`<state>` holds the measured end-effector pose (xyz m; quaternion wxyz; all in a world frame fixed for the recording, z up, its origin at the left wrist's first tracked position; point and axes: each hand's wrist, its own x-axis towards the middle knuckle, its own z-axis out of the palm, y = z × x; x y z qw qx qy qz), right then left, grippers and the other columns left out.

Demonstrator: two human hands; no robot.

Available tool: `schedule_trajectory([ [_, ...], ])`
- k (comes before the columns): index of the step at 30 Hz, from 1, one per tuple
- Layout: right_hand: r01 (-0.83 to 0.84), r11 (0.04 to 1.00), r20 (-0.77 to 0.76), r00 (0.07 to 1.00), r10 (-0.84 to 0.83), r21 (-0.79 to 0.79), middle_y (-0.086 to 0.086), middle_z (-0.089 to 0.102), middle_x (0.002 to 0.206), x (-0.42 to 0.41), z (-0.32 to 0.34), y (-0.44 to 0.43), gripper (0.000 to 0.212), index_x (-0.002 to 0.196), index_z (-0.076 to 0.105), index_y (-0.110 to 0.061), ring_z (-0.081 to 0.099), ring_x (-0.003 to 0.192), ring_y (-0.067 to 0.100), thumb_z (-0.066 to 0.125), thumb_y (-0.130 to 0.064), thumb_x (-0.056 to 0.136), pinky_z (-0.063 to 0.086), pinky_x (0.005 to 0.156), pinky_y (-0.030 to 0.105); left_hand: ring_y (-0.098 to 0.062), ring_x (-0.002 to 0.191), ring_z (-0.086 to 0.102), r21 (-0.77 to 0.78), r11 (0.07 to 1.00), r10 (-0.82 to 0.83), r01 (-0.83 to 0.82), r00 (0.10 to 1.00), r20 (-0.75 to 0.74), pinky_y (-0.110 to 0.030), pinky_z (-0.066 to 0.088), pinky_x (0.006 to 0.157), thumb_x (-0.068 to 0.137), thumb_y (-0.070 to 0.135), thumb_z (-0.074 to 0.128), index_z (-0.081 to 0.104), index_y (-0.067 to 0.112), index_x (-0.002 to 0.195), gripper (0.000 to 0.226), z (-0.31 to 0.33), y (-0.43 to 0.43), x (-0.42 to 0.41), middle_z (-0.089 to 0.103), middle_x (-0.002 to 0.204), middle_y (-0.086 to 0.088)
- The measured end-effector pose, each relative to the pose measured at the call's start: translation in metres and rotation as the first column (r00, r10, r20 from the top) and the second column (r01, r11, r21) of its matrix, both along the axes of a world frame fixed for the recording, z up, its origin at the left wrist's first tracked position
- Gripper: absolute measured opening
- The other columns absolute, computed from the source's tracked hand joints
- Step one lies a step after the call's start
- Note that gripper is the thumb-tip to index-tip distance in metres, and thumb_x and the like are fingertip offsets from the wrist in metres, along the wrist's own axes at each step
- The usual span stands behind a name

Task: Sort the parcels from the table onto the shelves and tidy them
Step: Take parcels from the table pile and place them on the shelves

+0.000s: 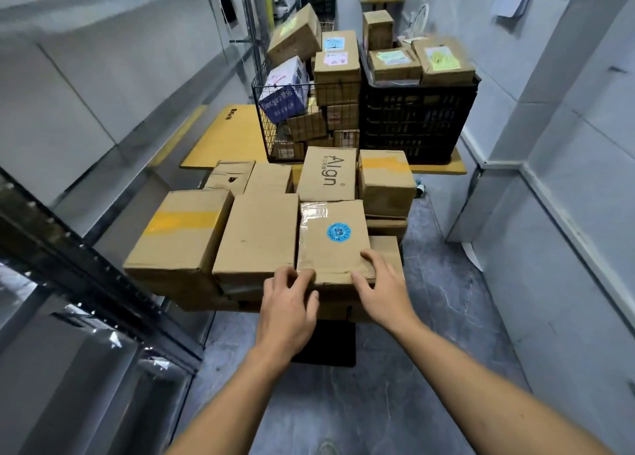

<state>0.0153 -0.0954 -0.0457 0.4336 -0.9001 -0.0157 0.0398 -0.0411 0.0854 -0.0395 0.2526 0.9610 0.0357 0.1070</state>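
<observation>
Left hand (288,305) gripping stickered parcel (331,245), near-left corner, right hand (383,291) gripping near-right corner

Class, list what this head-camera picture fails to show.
Head view, all:
Print on the round blue sticker of the taped brown cardboard box: too small.
Contents of the black plastic crate: hidden by its walls and the boxes on top.
Whether the left hand and right hand grip that box: hands' backs hide the contact.

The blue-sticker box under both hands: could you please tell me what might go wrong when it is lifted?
The left hand and right hand grip only the near edge of the blue-sticker box, so it may tip away. The plain box tight against its left side could be dragged along.
</observation>
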Motion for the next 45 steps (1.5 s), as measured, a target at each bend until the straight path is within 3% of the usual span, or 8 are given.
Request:
schedule_trajectory([
  [10,0.033,0.974,-0.082,0.997,-0.015,0.223,-0.008,0.054,0.135,0.001,0.005,-0.022,0.039,0.138,0.047,-0.033,0.048,0.113,0.010,0.055,-0.025,0.100,0.037,0.092,0.026,-0.016,0.127,0.039,-0.148,0.989,0.008,-0.011,1.000,-0.024,-0.030,0.039,0.104,0.092,0.039,0.059,0.046,0.028,0.142,0.053,0.001,-0.024,-0.010,0.038,0.139,0.001],
  [15,0.058,0.923,-0.109,0.994,-0.018,0.380,-0.015,0.054,0.136,0.002,0.011,-0.050,0.041,0.131,0.051,-0.045,0.051,0.126,0.013,0.056,-0.024,0.096,0.043,0.108,0.040,0.001,0.119,0.050,-0.480,0.876,0.034,0.043,0.988,0.150,-0.013,0.041,0.098,0.090,0.036,0.057,0.053,0.030,0.135,0.046,0.021,-0.038,-0.011,0.053,0.127,0.012],
  [24,0.041,0.779,-0.139,0.988,0.059,0.625,-0.018,0.058,0.135,-0.007,0.021,-0.075,0.040,0.118,0.062,-0.054,0.053,0.129,0.009,0.057,-0.024,0.093,0.044,0.111,0.045,-0.009,0.121,0.049,-0.651,0.733,0.218,-0.196,0.975,-0.047,-0.038,0.044,0.105,0.093,0.046,0.057,0.047,0.032,0.140,0.050,0.028,-0.057,0.002,0.048,0.135,0.007],
  [28,-0.017,0.780,-0.140,0.981,0.134,0.625,-0.015,0.058,0.137,-0.006,0.027,-0.086,0.041,0.120,0.062,-0.055,0.057,0.125,0.013,0.055,-0.028,0.091,0.049,0.105,0.052,-0.013,0.125,0.052,-0.813,0.568,0.085,-0.126,0.992,-0.094,-0.032,0.045,0.101,0.083,0.056,0.058,0.047,0.042,0.132,0.052,0.034,-0.068,-0.003,0.052,0.139,0.002],
  [32,-0.147,0.889,-0.054,0.981,0.188,0.433,-0.005,0.052,0.141,-0.001,0.038,-0.088,0.036,0.136,0.054,-0.043,0.054,0.120,0.009,0.052,-0.033,0.102,0.048,0.098,0.027,-0.012,0.121,0.055,-0.832,0.547,0.182,-0.094,0.983,0.009,-0.034,0.050,0.100,0.079,0.054,0.067,0.057,0.041,0.126,0.049,0.032,-0.073,-0.004,0.052,0.137,0.004],
  [36,-0.236,0.924,-0.004,0.969,0.248,0.301,-0.002,0.045,0.141,0.002,0.049,-0.081,0.053,0.148,0.046,-0.028,0.050,0.117,0.003,0.053,-0.048,0.099,0.036,0.089,0.003,-0.007,0.119,0.055,-0.782,0.618,0.219,-0.081,0.973,0.072,-0.037,0.050,0.101,0.080,0.046,0.065,0.056,0.043,0.123,0.044,0.037,-0.077,-0.007,0.052,0.133,0.005],
  [39,-0.242,0.899,-0.039,0.961,0.274,0.366,0.002,0.049,0.145,0.006,0.056,-0.077,0.052,0.146,0.044,-0.033,0.049,0.131,0.016,0.050,-0.053,0.099,0.043,0.105,0.028,-0.002,0.116,0.052,-0.691,0.716,0.250,-0.100,0.961,0.119,-0.032,0.047,0.102,0.082,0.047,0.061,0.054,0.038,0.126,0.045,0.046,-0.081,-0.007,0.051,0.128,0.005],
  [45,-0.205,0.835,-0.031,0.966,0.256,0.510,-0.006,0.058,0.134,0.002,0.062,-0.074,0.073,0.144,0.041,-0.034,0.059,0.119,0.013,0.065,-0.064,0.082,0.052,0.101,0.044,0.005,0.116,0.051,-0.558,0.829,0.173,-0.033,0.965,0.199,-0.024,0.044,0.102,0.089,0.031,0.069,0.049,0.040,0.127,0.044,0.051,-0.087,-0.007,0.050,0.124,0.012],
])
